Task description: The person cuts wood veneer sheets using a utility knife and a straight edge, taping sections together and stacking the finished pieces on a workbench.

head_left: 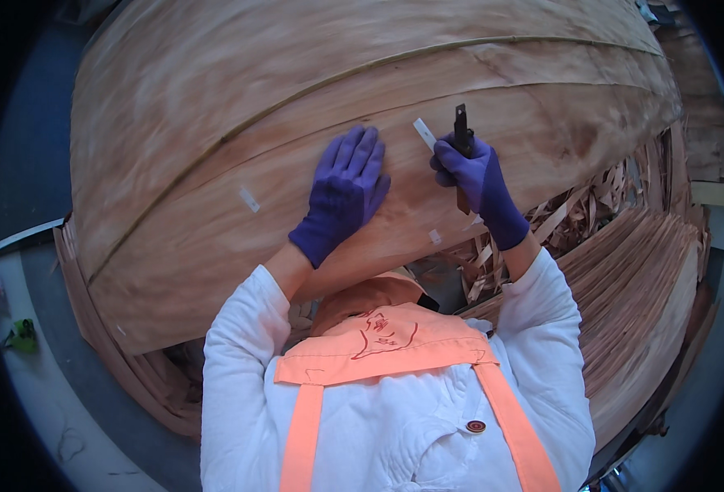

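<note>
My left hand [346,190], in a purple glove, lies flat on a wide wood veneer sheet [182,107], fingers extended. My right hand [475,184], also gloved, is closed around a black knife-like tool [462,129], its top sticking up above the fist. A white strip [423,133] meets my right thumb; I cannot tell whether it is held or lying on the sheet. Short pale tape pieces [249,199] are stuck on the veneer. A thin yellowish strip or ridge [329,80] curves across the sheet beyond my hands, with a dark seam nearer them.
Loose veneer scraps [555,225] and a pile of layered veneer [624,303] lie at right below the sheet. More veneer edges [91,303] stick out at left. A green object [21,334] sits on the pale surface at far left. Stacked sheets [690,98] stand at upper right.
</note>
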### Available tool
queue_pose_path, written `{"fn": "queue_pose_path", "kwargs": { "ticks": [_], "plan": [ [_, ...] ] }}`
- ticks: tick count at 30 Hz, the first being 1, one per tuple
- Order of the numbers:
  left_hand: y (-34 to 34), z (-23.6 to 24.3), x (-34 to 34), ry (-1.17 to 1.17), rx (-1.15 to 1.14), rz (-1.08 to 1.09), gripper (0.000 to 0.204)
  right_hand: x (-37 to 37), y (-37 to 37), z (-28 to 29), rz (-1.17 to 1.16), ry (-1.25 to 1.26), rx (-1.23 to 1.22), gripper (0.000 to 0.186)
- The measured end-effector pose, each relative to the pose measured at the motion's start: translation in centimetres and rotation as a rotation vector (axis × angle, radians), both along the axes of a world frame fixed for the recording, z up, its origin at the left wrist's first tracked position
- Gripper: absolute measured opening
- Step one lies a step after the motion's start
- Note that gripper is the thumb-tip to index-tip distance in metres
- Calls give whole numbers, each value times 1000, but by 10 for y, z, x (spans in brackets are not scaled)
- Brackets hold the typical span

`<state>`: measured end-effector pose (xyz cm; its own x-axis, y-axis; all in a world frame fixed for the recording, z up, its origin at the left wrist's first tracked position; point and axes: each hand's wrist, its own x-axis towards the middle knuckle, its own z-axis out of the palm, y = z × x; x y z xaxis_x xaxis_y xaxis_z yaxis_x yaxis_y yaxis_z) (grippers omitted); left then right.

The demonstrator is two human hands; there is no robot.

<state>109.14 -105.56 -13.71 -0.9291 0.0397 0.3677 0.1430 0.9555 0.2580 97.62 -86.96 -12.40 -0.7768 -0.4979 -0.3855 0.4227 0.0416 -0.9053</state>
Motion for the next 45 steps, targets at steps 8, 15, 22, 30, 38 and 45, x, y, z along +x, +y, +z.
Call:
{"fn": "queue_pose_path", "kwargs": {
  "ticks": [8, 15, 22, 30, 38, 45],
  "plan": [
    [0, -17, -21, 76, 41, -60, 39, -13, -35, -8, 46, -87, -35, 13],
    [3, -3, -34, 18, 152, -42, 46, -11, -42, -11, 36, -48, 71, 13],
    [8, -17, -37, 51, -135, 23, 34, -17, -43, -18, 153, 325, 338, 20],
    [11, -23, -38, 83, -159, 41, 28, -36, -47, 4, 445, 537, 541, 17],
    [11, -16, -38, 53, -168, 3, 38, -47, -43, -1, 540, 624, 605, 23],
    [11, -18, -38, 63, -215, 21, 43, -61, -8, 17, 454, 540, 588, 16]
  ]
}}
